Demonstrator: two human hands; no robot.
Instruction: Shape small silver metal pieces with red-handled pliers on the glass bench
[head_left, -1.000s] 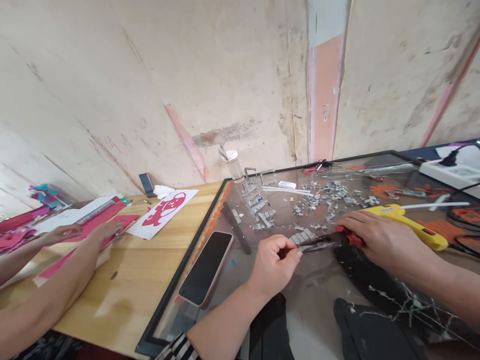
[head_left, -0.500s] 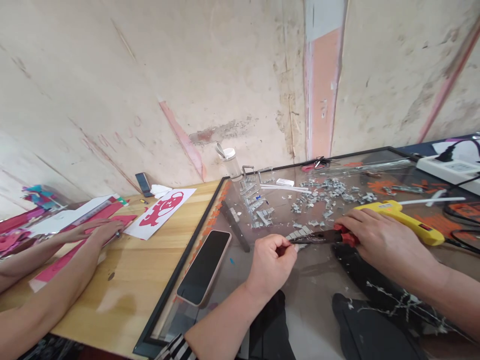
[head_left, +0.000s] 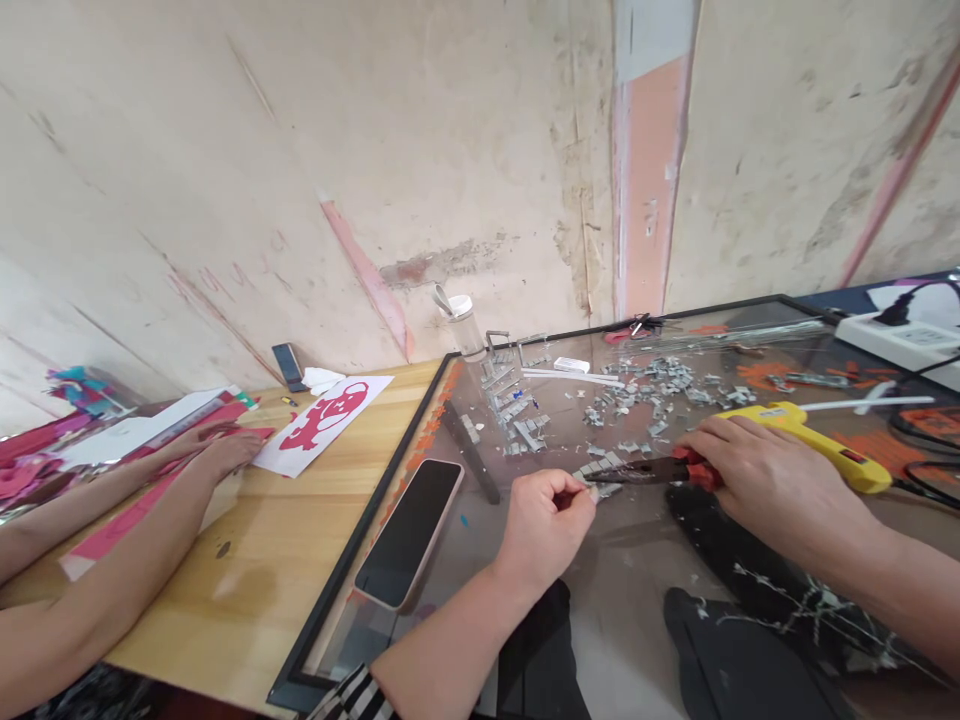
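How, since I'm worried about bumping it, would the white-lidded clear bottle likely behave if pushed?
The clear bottle looks taller than wide, so a push near its white lid could tip it. Its rounded sides suggest it might roll once down. Its see-through body shows no obvious dark contents, so it may be fairly light.

We hold a pair of dark-metal, red-handled pliers (head_left: 649, 470) in our right hand (head_left: 757, 475), which covers most of the grips. The pliers lie nearly level, their tapering nose pointing left to the pinched fingertips of our left hand (head_left: 551, 525). Just below the nose, beside those fingertips, we see a small, light-grey metal piece (head_left: 609, 490); whether we grip it is too hidden to tell.
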